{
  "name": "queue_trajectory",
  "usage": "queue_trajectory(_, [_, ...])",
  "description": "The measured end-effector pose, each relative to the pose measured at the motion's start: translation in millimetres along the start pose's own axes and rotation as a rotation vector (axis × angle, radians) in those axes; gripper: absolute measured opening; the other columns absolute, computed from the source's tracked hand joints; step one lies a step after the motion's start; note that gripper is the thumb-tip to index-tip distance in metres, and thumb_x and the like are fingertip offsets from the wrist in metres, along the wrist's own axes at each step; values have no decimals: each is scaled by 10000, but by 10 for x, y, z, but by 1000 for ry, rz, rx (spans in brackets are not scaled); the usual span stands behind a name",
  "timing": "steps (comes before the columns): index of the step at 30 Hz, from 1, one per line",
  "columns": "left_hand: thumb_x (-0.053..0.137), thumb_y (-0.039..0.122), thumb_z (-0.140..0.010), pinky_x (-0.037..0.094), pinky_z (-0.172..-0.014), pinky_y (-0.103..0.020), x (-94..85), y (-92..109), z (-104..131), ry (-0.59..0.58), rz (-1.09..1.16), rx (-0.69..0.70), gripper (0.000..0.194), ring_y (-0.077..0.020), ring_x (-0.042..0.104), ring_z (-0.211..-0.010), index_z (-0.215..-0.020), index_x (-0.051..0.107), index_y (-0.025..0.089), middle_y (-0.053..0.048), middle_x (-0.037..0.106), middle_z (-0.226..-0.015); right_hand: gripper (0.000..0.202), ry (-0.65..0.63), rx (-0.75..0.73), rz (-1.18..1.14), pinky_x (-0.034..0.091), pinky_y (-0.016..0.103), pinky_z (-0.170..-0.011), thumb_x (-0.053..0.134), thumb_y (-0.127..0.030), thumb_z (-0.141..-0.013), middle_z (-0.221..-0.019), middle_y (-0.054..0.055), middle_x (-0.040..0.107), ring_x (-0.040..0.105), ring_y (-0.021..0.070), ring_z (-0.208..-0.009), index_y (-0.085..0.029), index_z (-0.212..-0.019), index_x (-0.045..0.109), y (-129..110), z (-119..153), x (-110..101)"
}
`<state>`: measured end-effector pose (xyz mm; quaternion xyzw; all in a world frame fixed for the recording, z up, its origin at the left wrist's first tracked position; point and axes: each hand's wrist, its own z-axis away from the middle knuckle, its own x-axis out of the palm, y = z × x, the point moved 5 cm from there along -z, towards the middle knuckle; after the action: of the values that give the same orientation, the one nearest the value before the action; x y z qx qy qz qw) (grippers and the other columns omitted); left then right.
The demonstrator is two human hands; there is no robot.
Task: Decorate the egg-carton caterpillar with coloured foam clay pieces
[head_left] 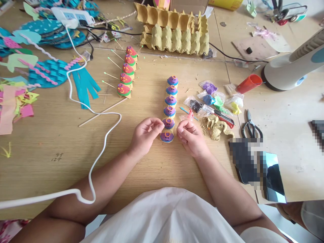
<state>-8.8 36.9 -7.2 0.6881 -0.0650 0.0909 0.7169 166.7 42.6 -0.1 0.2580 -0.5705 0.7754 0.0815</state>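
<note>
A white shirt fronts the wooden table, where the left hand and right hand, both pinched, flank a purple-and-blue egg-carton strip; I cannot tell whether they grasp anything.

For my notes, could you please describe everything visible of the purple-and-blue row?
The purple-and-blue row is six domed cups, apparently cut egg carton, with purple tops and blue lower edges. Orange loops and small dark, face-like markings decorate them. It stands on the table, stretching away from the camera, its near end between left hand and right hand; fingertip contact is unclear.
</note>
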Motion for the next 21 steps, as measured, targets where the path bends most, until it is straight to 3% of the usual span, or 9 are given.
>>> queue_trajectory(5, [791,503,-881,430,-632,-241,24,29,2,-7,-5,-21,294,-108,545,-682,-889,769,210,-15,699,-828,374,17,-23,36,186,237,-480,853,-493,-815,-612,-63,505,340,66,-511,-209,-796,611,2,9,-19])
queue_trajectory(10, [741,525,-922,411,-642,-255,37,51,9,-55,-12,25,341,-109,515,-664,-806,741,205,-5,660,-754,397,20,-62,78,212,233,-477,814,-524,-853,-623,-47,543,361,70,-518,-204,-757,600,5,18,-15])
queue_trajectory(21, [829,493,-849,403,-619,-234,62,53,32,-71,-31,-21,310,-103,507,-674,-851,738,196,1,645,-757,351,48,-140,180,358,241,-529,887,-494,-772,-619,-62,528,408,82,-552,-211,-817,684,-42,4,-7])
